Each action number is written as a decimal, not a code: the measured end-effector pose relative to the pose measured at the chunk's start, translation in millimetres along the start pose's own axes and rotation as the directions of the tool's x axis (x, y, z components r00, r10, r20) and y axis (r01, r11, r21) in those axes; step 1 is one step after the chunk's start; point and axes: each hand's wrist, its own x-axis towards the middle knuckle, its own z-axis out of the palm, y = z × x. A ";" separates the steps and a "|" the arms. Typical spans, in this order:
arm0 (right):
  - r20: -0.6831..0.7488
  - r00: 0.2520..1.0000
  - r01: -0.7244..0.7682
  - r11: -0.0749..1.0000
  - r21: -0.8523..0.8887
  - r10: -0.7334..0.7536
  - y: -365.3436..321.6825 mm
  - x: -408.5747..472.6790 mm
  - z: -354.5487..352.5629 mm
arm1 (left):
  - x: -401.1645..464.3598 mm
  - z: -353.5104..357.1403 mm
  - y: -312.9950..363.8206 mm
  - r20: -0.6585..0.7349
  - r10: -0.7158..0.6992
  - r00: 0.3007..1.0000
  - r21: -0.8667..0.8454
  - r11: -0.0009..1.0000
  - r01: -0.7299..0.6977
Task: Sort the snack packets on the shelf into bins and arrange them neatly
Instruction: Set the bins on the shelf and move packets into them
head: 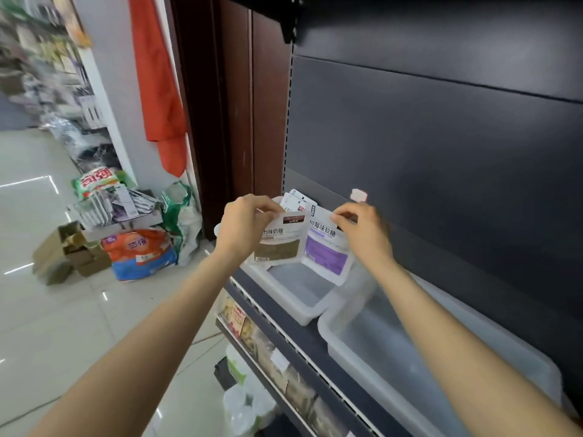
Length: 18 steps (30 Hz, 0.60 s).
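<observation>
My left hand (pixel 244 223) pinches the top of a white snack packet with a brown panel (pixel 279 242). My right hand (pixel 362 230) pinches the top of a white packet with a purple panel (pixel 326 250). Both packets hang side by side above the far translucent bin (pixel 303 305) on the dark shelf (pixel 310 345). More white packets (pixel 295 200) stick up behind them at the bin's far end. A second, larger translucent bin (pixel 394 370) stands nearer on the right, with nothing visible inside.
The shelf's dark back panel (pixel 441 152) rises behind the bins, with a small white tag (pixel 359 195) on it. A lower shelf (pixel 284 370) holds packaged goods. On the floor at left lie bags (pixel 140 252) and cardboard boxes (pixel 67 253). An orange cloth (pixel 157 83) hangs by the wall.
</observation>
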 end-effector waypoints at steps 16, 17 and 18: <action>-0.151 0.955 -0.282 0.942 -0.182 0.256 -28.7 77.7 130.8 | 159.5 -16.8 -134.9 0.317 0.179 0.932 -0.140 0.980 -0.140; -0.170 0.947 -0.304 0.932 -0.198 0.273 -28.1 78.5 133.6 | 164.6 -11.2 -141.7 0.351 0.189 0.917 -0.137 0.979 -0.150; -0.182 0.939 -0.326 0.921 -0.214 0.290 -27.4 79.4 135.7 | 169.2 -5.4 -148.1 0.387 0.201 0.900 -0.133 0.978 -0.161</action>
